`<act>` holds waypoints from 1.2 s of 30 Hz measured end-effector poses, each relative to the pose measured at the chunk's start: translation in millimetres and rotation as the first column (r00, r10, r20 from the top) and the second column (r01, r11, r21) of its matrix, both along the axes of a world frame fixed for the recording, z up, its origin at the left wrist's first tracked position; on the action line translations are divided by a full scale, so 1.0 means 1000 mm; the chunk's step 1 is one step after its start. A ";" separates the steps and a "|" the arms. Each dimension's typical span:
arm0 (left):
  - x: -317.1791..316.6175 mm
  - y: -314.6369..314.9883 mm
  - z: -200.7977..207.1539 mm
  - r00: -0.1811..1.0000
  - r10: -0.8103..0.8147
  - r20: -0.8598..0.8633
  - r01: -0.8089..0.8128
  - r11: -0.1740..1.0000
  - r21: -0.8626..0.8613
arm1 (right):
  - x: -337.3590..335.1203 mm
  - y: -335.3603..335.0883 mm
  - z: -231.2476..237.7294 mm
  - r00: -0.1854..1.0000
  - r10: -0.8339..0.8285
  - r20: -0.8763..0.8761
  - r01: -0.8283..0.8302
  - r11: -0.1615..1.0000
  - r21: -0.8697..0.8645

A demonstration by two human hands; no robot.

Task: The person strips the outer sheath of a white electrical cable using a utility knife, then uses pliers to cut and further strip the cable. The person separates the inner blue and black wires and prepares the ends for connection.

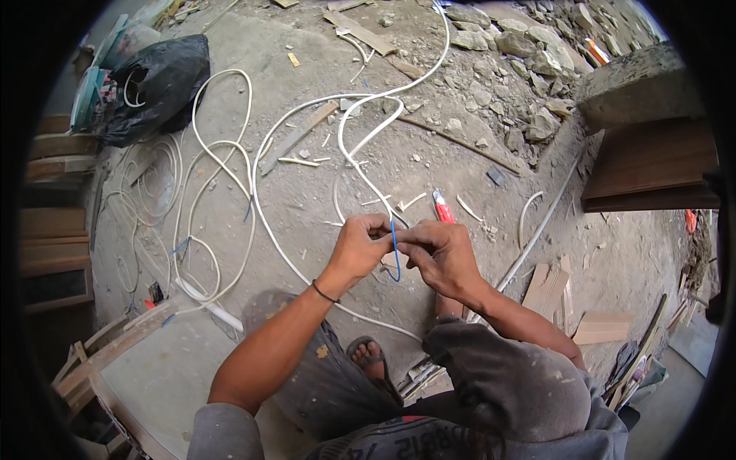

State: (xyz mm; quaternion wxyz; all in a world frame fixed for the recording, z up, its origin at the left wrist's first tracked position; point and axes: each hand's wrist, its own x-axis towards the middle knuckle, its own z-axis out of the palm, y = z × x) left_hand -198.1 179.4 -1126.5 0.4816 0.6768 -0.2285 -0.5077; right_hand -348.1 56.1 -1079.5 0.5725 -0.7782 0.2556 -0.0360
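Note:
Between my hands is the bared end of a white sheathed electrical cable (359, 170), where a blue insulated wire (395, 245) comes out and hangs in a small hook. My left hand (359, 247) is closed, its thumb and fingers pinching the cable end where the blue wire begins. The fingertips of my right hand (445, 257) press together on the blue wire from the other side. From my hands the white cable runs up and away over the ground in wide loops. Just past my right hand, a red utility knife (442, 207) lies with its blade end pointing away.
More cable coils (222, 153) lie to the left, near a black plastic bag (165, 84). Broken stones (529, 69) are heaped at the far right beside a brown wooden board (652, 169). A wooden strip (299, 136), cable scraps and cardboard pieces (602, 327) litter the dirt ground.

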 end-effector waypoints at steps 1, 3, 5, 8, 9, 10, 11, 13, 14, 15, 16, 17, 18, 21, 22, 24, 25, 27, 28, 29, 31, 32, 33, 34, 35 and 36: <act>-0.001 0.000 0.001 0.998 -0.039 -0.058 0.041 0.999 0.028 | -0.001 -0.002 -0.003 0.994 -0.097 0.044 0.105 0.956 -0.275; -0.001 -0.003 0.006 0.900 -0.092 0.426 0.145 0.985 -0.095 | 0.001 -0.012 -0.013 0.958 -0.266 0.105 0.265 0.964 0.025; -0.003 -0.004 0.017 0.792 -0.189 0.581 0.238 0.971 -0.008 | 0.002 -0.016 -0.021 0.963 -0.264 0.059 0.233 0.920 0.317; -0.009 -0.006 0.036 0.827 -0.131 0.547 0.211 0.974 -0.087 | 0.006 -0.016 -0.028 0.976 -0.218 0.016 0.209 0.950 0.233; -0.017 -0.007 0.043 0.924 -0.029 0.381 0.074 0.992 -0.103 | 0.008 -0.015 -0.029 0.948 -0.317 0.014 0.309 0.932 0.187; -0.023 -0.006 0.049 0.882 -0.039 0.469 0.116 0.984 -0.137 | 0.009 -0.015 -0.029 0.955 -0.287 0.073 0.284 0.957 0.053; -0.027 -0.005 0.055 0.813 -0.056 0.580 0.179 0.971 -0.157 | 0.011 -0.013 -0.028 0.961 -0.251 0.111 0.261 0.962 -0.081; -0.035 -0.004 0.063 0.833 -0.042 0.552 0.162 0.972 -0.171 | 0.015 -0.012 -0.026 0.961 -0.168 0.219 0.231 0.923 -0.309; -0.038 -0.004 0.066 0.873 -0.048 0.486 0.112 0.988 -0.103 | 0.015 -0.012 -0.025 0.972 -0.124 0.199 0.185 0.926 -0.328; -0.035 -0.002 0.069 0.894 -0.103 0.436 0.127 0.992 -0.027 | 0.016 -0.014 -0.024 0.982 -0.065 0.175 0.123 0.930 -0.346; -0.031 -0.001 0.071 0.912 -0.139 0.387 0.131 0.990 0.047 | 0.015 -0.017 -0.024 0.984 0.001 0.177 0.065 0.928 -0.368; -0.025 0.001 0.073 0.923 -0.171 0.344 0.150 0.985 0.088 | 0.015 -0.022 -0.025 0.984 0.027 0.176 0.033 0.944 -0.329; -0.017 0.003 0.075 0.934 -0.189 0.303 0.158 0.980 0.125 | 0.015 -0.028 -0.027 0.982 0.008 0.189 0.050 0.952 -0.302; 0.015 0.012 0.077 0.998 -0.037 0.055 0.030 0.992 0.121 | 0.007 -0.042 -0.036 0.983 -0.142 0.115 0.147 0.988 -0.043; 0.027 0.017 0.076 0.997 0.053 -0.055 -0.049 0.997 0.058 | 0.003 -0.046 -0.039 0.981 -0.189 0.029 0.191 0.975 -0.110; 0.049 0.025 0.068 0.973 0.155 -0.169 -0.170 0.982 -0.083 | -0.003 -0.044 -0.046 0.964 -0.247 -0.096 0.251 0.968 0.029; 0.057 0.028 0.063 0.949 0.208 -0.239 -0.253 0.952 -0.173 | -0.004 -0.041 -0.049 0.959 -0.257 -0.119 0.269 0.958 0.099; 0.066 0.034 0.052 0.833 0.284 -0.474 -0.432 0.870 -0.238 | -0.006 -0.031 -0.053 0.938 -0.273 -0.213 0.320 0.918 0.235; 0.069 0.037 0.048 0.754 0.309 -0.580 -0.521 0.818 -0.241 | -0.006 -0.027 -0.053 0.949 -0.247 -0.194 0.295 0.916 0.274; 0.071 0.039 0.046 0.647 0.366 -0.669 -0.600 0.786 -0.150 | -0.006 -0.022 -0.052 0.955 -0.226 -0.191 0.278 0.910 0.309; 0.075 0.041 0.046 0.571 0.317 -0.758 -0.622 0.770 -0.146 | -0.006 -0.021 -0.048 0.973 -0.124 -0.195 0.192 0.902 0.387; 0.076 0.041 0.047 0.521 0.311 -0.795 -0.640 0.759 -0.122 | -0.005 -0.022 -0.045 0.984 -0.106 -0.140 0.158 0.884 0.440; 0.077 0.041 0.049 0.576 0.262 -0.775 -0.577 0.802 -0.157 | -0.004 -0.026 -0.041 0.991 -0.092 -0.094 0.127 0.869 0.479; 0.077 0.040 0.050 0.621 0.232 -0.749 -0.522 0.835 -0.174 | -0.003 -0.030 -0.037 0.995 -0.077 -0.065 0.099 0.855 0.509; 0.076 0.038 0.051 0.663 0.218 -0.716 -0.477 0.861 -0.179 | -0.002 -0.036 -0.033 0.998 -0.060 -0.032 0.068 0.844 0.532; 0.074 0.035 0.052 0.692 0.215 -0.689 -0.463 0.864 -0.196 | 0.000 -0.040 -0.029 0.995 -0.088 -0.036 0.093 0.797 0.597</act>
